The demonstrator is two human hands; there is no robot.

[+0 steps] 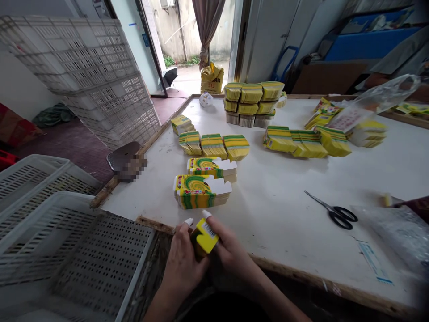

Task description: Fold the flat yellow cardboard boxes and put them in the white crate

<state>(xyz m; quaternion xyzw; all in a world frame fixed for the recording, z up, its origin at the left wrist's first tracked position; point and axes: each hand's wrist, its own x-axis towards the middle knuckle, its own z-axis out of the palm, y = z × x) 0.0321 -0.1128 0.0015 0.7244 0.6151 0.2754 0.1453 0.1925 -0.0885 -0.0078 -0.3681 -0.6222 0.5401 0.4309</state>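
Between my two hands is a small yellow carton (207,237) with a barcode on its end flap, held over the table's front edge. My left hand (183,257) wraps its left side, and my right hand (231,248) grips its right side. White covers sit on fingertips of both hands. Just beyond lies a stack of flat yellow-green cartons (196,199), with another stack of flat cartons (204,166) behind it. Their white flaps point right. How far the held carton is folded cannot be made out.
More carton bundles (212,146) line the white table (268,192), with a tall pile (253,100) at the back. Black-handled scissors (335,213) and clear plastic (398,232) lie right. White crates (100,264) stand left. A person's arm (398,58) shows at far right.
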